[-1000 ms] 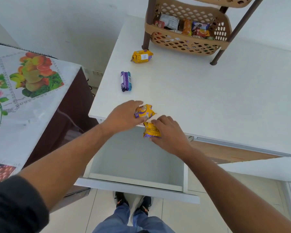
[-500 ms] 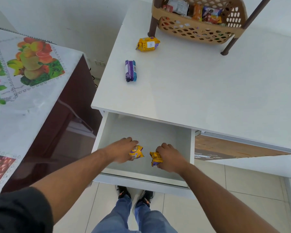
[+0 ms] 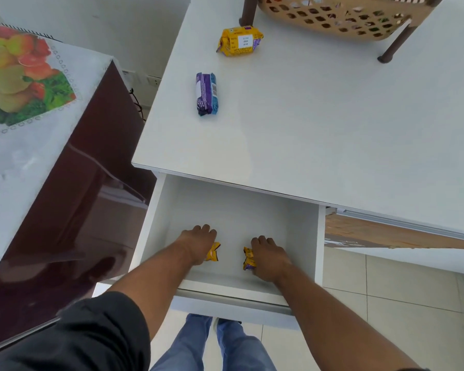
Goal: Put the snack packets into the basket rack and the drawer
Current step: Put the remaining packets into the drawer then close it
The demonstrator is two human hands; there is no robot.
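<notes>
Both my hands are down inside the open white drawer (image 3: 303,231). My left hand (image 3: 198,243) is closed over a small yellow snack packet (image 3: 213,253), most of it hidden under the palm. My right hand (image 3: 269,257) grips a second yellow packet (image 3: 248,259) with a purple end. Both packets are low, at or just above the drawer floor. On the white tabletop (image 3: 319,124) lie a purple-and-blue packet (image 3: 206,93) and a larger yellow packet (image 3: 240,41). The tan basket rack (image 3: 340,18) with several packets stands at the table's far edge.
A dark brown cabinet (image 3: 73,210) with a fruit-print cloth (image 3: 22,84) stands close on the left of the drawer. The rack's brown legs (image 3: 394,46) rest on the table. My legs and feet show on the tiled floor below the drawer front.
Both hands carried the yellow packets from the table's front edge down into the drawer, then sank lower toward its floor. The camera tilted down.
</notes>
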